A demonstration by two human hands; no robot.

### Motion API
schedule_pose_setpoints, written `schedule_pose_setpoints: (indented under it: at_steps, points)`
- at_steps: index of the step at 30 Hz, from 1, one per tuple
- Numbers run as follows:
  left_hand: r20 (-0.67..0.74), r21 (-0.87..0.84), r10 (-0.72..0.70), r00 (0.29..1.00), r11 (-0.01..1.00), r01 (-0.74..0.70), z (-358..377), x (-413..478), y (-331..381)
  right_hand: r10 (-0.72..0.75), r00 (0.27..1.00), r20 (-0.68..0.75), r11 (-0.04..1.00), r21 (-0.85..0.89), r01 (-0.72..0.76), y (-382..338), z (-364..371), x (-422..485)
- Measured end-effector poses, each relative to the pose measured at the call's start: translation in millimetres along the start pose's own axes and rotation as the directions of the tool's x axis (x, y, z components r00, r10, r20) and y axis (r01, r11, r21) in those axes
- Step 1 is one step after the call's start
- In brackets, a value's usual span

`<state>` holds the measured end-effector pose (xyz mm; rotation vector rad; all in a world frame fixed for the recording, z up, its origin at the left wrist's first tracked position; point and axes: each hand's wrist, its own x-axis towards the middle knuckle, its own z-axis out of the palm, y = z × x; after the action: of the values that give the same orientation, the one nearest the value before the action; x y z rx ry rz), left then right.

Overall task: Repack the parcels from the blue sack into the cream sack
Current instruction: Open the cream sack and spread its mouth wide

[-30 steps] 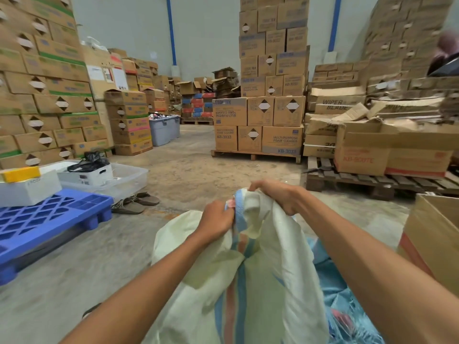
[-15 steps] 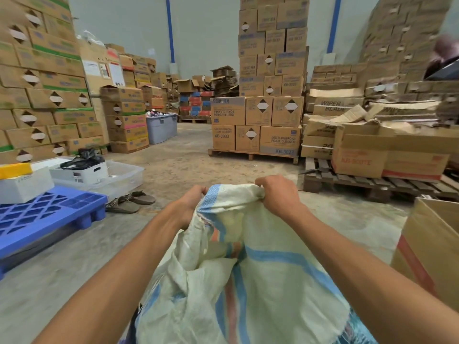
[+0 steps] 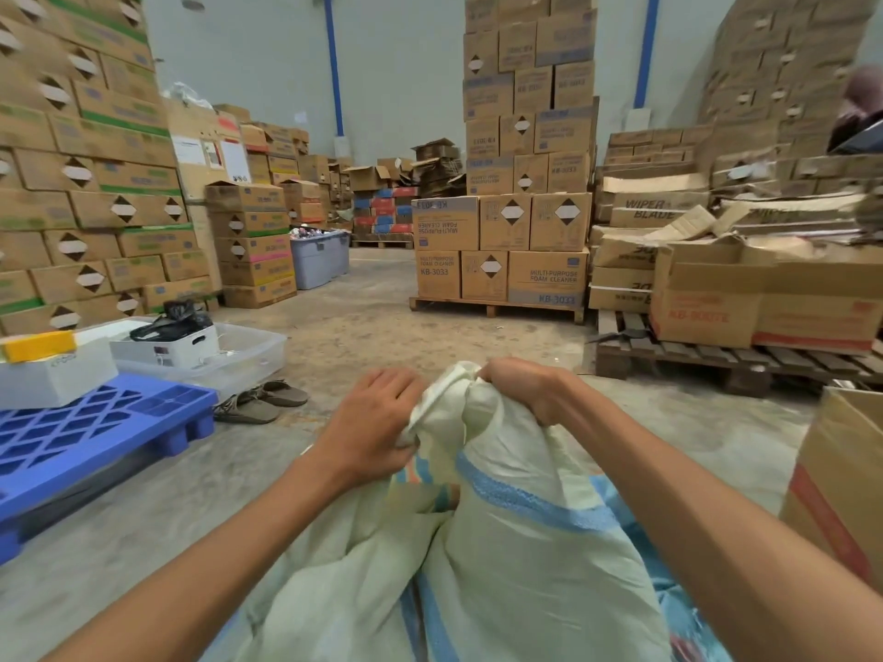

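Warehouse, bare concrete floor (image 3: pixel 382 322), pale wall (image 3: pixel 406 64) with two blue vertical pipes (image 3: pixel 333 64). Cardboard cartons stacked high on the left (image 3: pixel 71 183). Centre stack (image 3: pixel 525 222) sits on a wooden pallet (image 3: pixel 497 305). Dark pallet (image 3: pixel 716 360) to the right carries crushed boxes. Blue plastic pallet (image 3: pixel 95 422) near left, with a clear tub (image 3: pixel 258 351) and sandals (image 3: pixel 267 401) beside it. Grey tote (image 3: pixel 317 260) further back.

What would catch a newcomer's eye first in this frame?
The left hand and right hand grip the bunched top of the cream sack in the centre foreground. A bright blue pallet lies on the floor at left, and stacked cardboard boxes tower behind.
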<state>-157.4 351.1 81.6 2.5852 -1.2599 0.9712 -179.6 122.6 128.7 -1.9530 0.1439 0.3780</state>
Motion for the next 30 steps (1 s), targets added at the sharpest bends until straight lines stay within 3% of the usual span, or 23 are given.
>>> schedule_pose_setpoints:
  at_steps: [2, 4, 6, 9, 11, 12, 13, 14, 16, 18, 20, 21, 23, 25, 27, 28, 30]
  points:
    - [0.054, -0.246, -0.297, 0.953, 0.921, 0.301, -1.5, 8.4, 3.5, 0.008, 1.0, 0.024, 0.997, -0.083, -0.006, -0.3, 4.1, -5.5]
    - [0.184, -0.466, -0.601, 0.778, 0.644, 0.607, -0.8, 18.3, 1.8, -0.12, 0.992, -0.037, 0.972, -0.208, 0.11, 1.7, 10.2, -3.6]
    - [0.307, -0.592, -0.74, 0.598, 0.343, 0.729, -1.7, 28.0, -2.5, -0.276, 0.958, -0.08, 0.91, -0.343, 0.233, 2.9, 19.1, -3.7]
    - [0.481, -0.675, -0.771, 0.417, -0.022, 0.738, -0.2, 34.3, -10.2, -0.388, 0.921, -0.042, 0.762, -0.576, 0.295, 11.3, 28.1, -4.9]
    - [0.581, -0.698, -0.725, 0.37, -0.209, 0.685, 5.2, 32.7, -21.7, -0.474, 0.871, -0.133, 0.48, -0.868, 0.129, 24.5, 25.7, -4.1]
    - [0.627, -0.687, -0.694, 0.355, -0.276, 0.673, 13.0, 31.0, -32.6, -0.532, 0.823, -0.198, 0.358, -0.934, 0.006, 32.3, 23.5, -3.0]
    - [0.667, -0.664, -0.66, 0.346, -0.317, 0.677, 26.7, 28.8, -48.1, -0.56, 0.78, -0.279, 0.325, -0.94, -0.103, 40.7, 20.4, -1.1]
    - [0.69, -0.65, -0.639, 0.341, -0.338, 0.681, 37.0, 26.6, -61.7, -0.57, 0.739, -0.36, 0.358, -0.918, -0.172, 48.3, 16.5, -0.9]
    - [0.702, -0.636, -0.63, 0.333, -0.342, 0.692, 42.9, 24.4, -73.3, -0.525, 0.686, -0.504, 0.517, -0.829, -0.214, 61.5, 4.4, -2.3]
    - [0.646, -0.642, -0.687, 0.332, -0.254, 0.724, 4.0, 24.2, -47.5, -0.393, 0.676, -0.623, 0.719, -0.667, -0.196, 67.5, -7.6, -5.4]
    - [0.461, -0.587, -0.808, 0.366, 0.032, 0.809, -17.0, 22.5, -34.2, -0.228, 0.714, -0.662, 0.898, -0.427, -0.109, 67.6, -19.9, -4.4]
    - [0.366, -0.526, -0.831, 0.418, 0.186, 0.83, -20.9, 20.8, -34.2, -0.153, 0.752, -0.641, 0.96, -0.278, -0.042, 65.9, -26.3, -3.2]
    - [0.239, -0.387, -0.823, 0.516, 0.407, 0.827, -27.9, 13.3, -38.8, -0.027, 0.861, -0.507, 0.998, 0.036, 0.052, 59.9, -35.1, -7.1]
    - [0.154, -0.254, -0.822, 0.549, 0.504, 0.826, -30.3, 3.5, -46.9, -0.032, 0.923, -0.383, 0.968, 0.217, 0.124, 57.0, -43.3, -14.1]
    - [0.148, -0.25, -0.829, 0.539, 0.496, 0.831, -29.6, -5.0, -50.7, -0.045, 0.907, -0.42, 0.936, 0.3, 0.185, 56.2, -48.2, -19.2]
    - [0.172, -0.268, -0.834, 0.524, 0.472, 0.84, -28.4, -9.1, -51.7, -0.075, 0.881, -0.467, 0.933, 0.278, 0.227, 56.8, -47.0, -20.6]
    - [0.218, -0.288, -0.847, 0.485, 0.419, 0.861, -24.9, -15.5, -52.6, -0.192, 0.886, -0.423, 0.941, 0.177, 0.288, 51.2, -38.8, -30.5]
